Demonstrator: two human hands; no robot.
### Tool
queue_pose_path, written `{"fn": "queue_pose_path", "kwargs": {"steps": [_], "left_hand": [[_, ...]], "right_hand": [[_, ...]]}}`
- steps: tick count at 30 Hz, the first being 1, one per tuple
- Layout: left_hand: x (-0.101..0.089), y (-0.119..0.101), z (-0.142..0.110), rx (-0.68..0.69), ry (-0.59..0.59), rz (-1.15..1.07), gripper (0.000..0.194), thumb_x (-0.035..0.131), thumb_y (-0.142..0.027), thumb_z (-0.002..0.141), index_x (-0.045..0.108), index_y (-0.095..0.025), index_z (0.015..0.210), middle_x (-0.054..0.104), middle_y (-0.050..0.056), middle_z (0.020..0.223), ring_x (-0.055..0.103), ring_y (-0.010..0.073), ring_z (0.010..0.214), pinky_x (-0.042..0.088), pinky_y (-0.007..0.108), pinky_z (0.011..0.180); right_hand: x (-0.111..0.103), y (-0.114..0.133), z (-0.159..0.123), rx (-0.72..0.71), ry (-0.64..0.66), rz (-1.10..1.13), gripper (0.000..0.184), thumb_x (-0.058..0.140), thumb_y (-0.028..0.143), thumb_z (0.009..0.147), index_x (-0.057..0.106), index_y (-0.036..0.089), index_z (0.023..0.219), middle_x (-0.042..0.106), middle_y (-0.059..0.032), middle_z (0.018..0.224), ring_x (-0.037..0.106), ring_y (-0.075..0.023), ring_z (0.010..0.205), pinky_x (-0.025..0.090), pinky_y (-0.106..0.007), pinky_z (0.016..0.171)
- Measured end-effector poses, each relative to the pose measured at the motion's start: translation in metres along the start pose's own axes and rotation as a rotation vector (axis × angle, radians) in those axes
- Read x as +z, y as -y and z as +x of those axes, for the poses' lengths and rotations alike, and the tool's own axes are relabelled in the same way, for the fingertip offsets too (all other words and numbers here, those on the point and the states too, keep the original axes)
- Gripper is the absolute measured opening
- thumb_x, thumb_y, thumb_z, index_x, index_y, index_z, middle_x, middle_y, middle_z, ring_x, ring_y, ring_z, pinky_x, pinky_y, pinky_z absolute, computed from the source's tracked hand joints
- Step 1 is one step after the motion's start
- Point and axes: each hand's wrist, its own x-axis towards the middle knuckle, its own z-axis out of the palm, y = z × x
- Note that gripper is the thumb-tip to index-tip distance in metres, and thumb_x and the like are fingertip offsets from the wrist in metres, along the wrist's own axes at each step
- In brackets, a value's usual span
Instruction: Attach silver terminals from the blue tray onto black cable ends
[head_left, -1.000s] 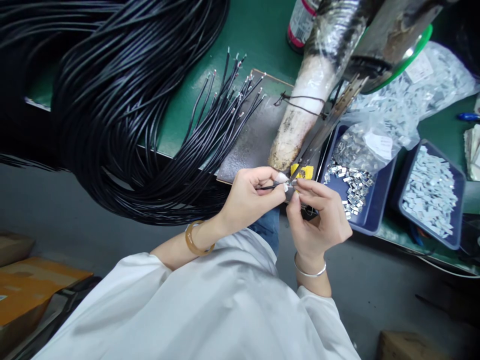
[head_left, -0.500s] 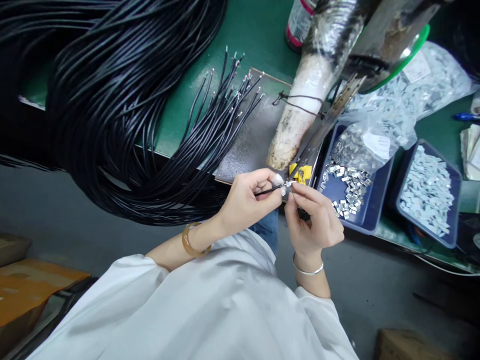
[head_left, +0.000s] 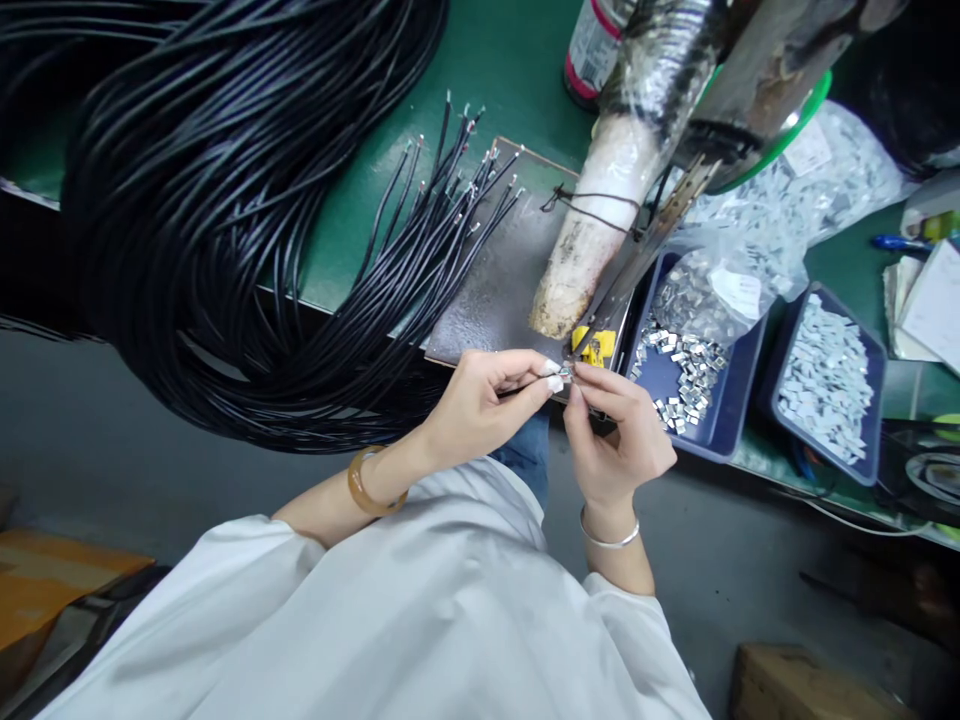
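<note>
My left hand pinches a black cable close to its end, with thumb and finger wrapped in white tips. At that end shows a small shiny metal connector, which the fingertips of my right hand pinch from the other side. The fingers hide much of both parts. Just beyond the fingertips are a yellow piece and the lower end of a slanting metal bar. A bundle of black cables lies to the left, its stripped ends on a dark plate.
A white pipe wrapped in plastic slants over the plate. Right of my hands is a blue tray of metal shells, then another blue tray of pale pieces. Behind them lie plastic bags and a jar.
My hands have drawn closer together at the cable end, and less of the cable and connector shows between the fingers. The whole view has shifted slightly.
</note>
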Motion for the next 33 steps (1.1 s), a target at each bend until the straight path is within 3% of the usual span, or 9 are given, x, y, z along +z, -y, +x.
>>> {"fn": "queue_pose_path", "kwargs": {"steps": [9, 16, 21, 25, 28, 31, 33], "left_hand": [[0.005, 0.005, 0.006, -0.032, -0.064, 0.033, 0.019, 0.059, -0.027, 0.092, 0.069, -0.013, 0.085, 0.057, 0.000, 0.067, 0.048, 0.0086, 0.060, 0.037, 0.017, 0.053], [0.004, -0.001, 0.008, 0.022, -0.089, 0.080, 0.019, 0.060, -0.023, 0.091, 0.068, -0.013, 0.076, 0.049, -0.003, 0.061, 0.035, 0.0058, 0.053, 0.029, 0.016, 0.046], [0.000, -0.003, 0.011, -0.004, -0.052, 0.026, 0.015, 0.063, -0.021, 0.088, 0.075, -0.014, 0.084, 0.067, 0.002, 0.072, 0.051, 0.0083, 0.060, 0.041, 0.016, 0.053], [0.000, -0.001, 0.012, -0.041, -0.024, -0.002, 0.016, 0.063, -0.023, 0.088, 0.076, -0.013, 0.086, 0.071, 0.004, 0.079, 0.057, 0.0096, 0.066, 0.045, 0.017, 0.059], [0.001, 0.002, 0.010, -0.030, -0.013, -0.017, 0.015, 0.062, -0.022, 0.088, 0.074, -0.013, 0.085, 0.062, 0.000, 0.069, 0.047, 0.0067, 0.058, 0.038, 0.016, 0.052], [0.001, 0.003, 0.008, -0.050, -0.022, -0.020, 0.009, 0.065, -0.021, 0.086, 0.069, -0.013, 0.083, 0.043, -0.006, 0.056, 0.033, 0.0051, 0.051, 0.029, 0.017, 0.047], [0.001, 0.002, 0.006, -0.075, -0.022, -0.029, 0.006, 0.068, -0.020, 0.083, 0.067, -0.014, 0.082, 0.041, -0.006, 0.056, 0.035, 0.0052, 0.051, 0.031, 0.017, 0.048]], "right_hand": [[0.005, -0.005, 0.002, -0.071, -0.011, -0.061, 0.024, 0.071, 0.004, 0.083, 0.064, 0.022, 0.098, 0.078, -0.0046, 0.105, 0.076, -0.0154, 0.094, 0.063, -0.027, 0.084], [0.004, -0.001, 0.008, -0.042, -0.022, -0.067, 0.024, 0.073, 0.007, 0.083, 0.067, 0.023, 0.100, 0.077, -0.0032, 0.105, 0.075, -0.0163, 0.093, 0.063, -0.029, 0.086], [0.003, 0.000, 0.008, -0.045, -0.035, -0.042, 0.024, 0.074, 0.006, 0.081, 0.067, 0.022, 0.097, 0.077, -0.0030, 0.104, 0.075, -0.0158, 0.091, 0.064, -0.027, 0.083], [0.002, -0.003, 0.005, -0.051, 0.002, -0.004, 0.022, 0.072, 0.005, 0.081, 0.062, 0.022, 0.092, 0.077, -0.0048, 0.103, 0.075, -0.0158, 0.093, 0.063, -0.027, 0.081], [0.002, -0.004, 0.004, -0.041, 0.005, -0.006, 0.022, 0.072, 0.005, 0.082, 0.061, 0.021, 0.092, 0.078, -0.0048, 0.104, 0.075, -0.0152, 0.092, 0.062, -0.027, 0.081], [-0.001, -0.003, 0.005, 0.029, 0.010, 0.067, 0.020, 0.071, 0.006, 0.083, 0.063, 0.021, 0.093, 0.078, -0.0041, 0.101, 0.075, -0.0146, 0.090, 0.061, -0.027, 0.081], [-0.004, -0.002, 0.007, 0.098, 0.020, 0.127, 0.018, 0.070, 0.007, 0.085, 0.065, 0.021, 0.094, 0.077, -0.0024, 0.095, 0.074, -0.0145, 0.087, 0.061, -0.028, 0.078]]}}
